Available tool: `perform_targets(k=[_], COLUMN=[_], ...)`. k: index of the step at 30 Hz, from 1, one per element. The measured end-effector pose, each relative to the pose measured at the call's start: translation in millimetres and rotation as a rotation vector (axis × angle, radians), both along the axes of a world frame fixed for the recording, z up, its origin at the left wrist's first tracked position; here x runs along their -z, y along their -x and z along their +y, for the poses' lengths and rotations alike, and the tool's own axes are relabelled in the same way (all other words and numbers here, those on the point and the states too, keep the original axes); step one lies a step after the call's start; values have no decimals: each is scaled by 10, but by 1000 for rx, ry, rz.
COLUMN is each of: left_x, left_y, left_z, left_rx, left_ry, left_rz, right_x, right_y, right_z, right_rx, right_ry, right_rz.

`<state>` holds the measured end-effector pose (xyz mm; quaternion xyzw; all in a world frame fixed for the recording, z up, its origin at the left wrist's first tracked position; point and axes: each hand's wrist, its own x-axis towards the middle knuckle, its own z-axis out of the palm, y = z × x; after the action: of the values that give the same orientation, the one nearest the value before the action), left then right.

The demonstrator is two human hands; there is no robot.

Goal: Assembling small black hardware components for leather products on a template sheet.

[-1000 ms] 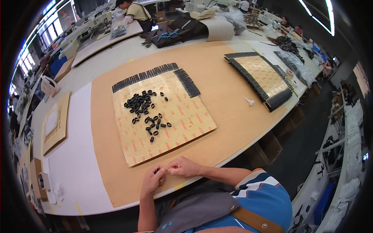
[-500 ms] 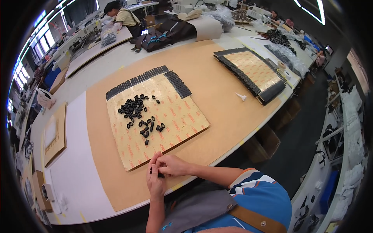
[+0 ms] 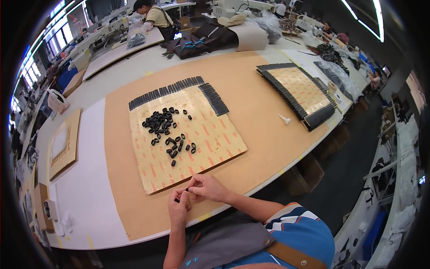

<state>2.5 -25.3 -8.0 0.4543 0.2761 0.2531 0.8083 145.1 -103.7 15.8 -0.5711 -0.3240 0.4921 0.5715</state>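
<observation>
Just off the front edge of a tan board (image 3: 161, 175), my two hands meet at a small black piece. My left hand (image 3: 178, 208) has its fingers closed round a short black strip or loop (image 3: 177, 200), mostly hidden. Thumb and finger of my right hand (image 3: 208, 187) pinch a black end (image 3: 187, 189) beside the left fingertips; whether both bits belong to one piece I cannot tell. A loose heap of small black loops (image 3: 159, 122) lies on the board. Flat black strips (image 3: 165, 91) line its far edge, with more (image 3: 214, 99) down its right side.
A second board (image 3: 298, 87) edged with black strips lies at the right, near a white nozzle-tipped applicator (image 3: 284, 119). Another board (image 3: 66, 143) rests at the left. Dark material (image 3: 201, 40) is piled at the back, and a person (image 3: 154, 18) works beyond it.
My right hand has drawn slightly up and to the right, from beside the left palm to its fingertips. A black end now shows between the hands. The whole view has shifted a little.
</observation>
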Motion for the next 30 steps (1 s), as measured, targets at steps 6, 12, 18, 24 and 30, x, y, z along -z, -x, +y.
perform_targets(k=[6, 12, 18, 24, 30], left_x=[-3, 16, -80, -102, -88], left_y=[169, 173, 116, 161, 146], left_z=[64, 45, 184, 237, 227], left_rx=[110, 173, 274, 345, 293], left_ry=[168, 212, 34, -147, -163], left_rz=[-18, -2, 174, 341, 388], right_x=[24, 9, -31, -13, 52], right_y=[-76, -77, -144, -136, -137], right_z=[-62, -65, -53, -51, -90], right_rx=[-225, -241, -183, -242, -265], right_ry=[-39, 20, 93, 230, 163], right_rz=[178, 199, 133, 42, 168])
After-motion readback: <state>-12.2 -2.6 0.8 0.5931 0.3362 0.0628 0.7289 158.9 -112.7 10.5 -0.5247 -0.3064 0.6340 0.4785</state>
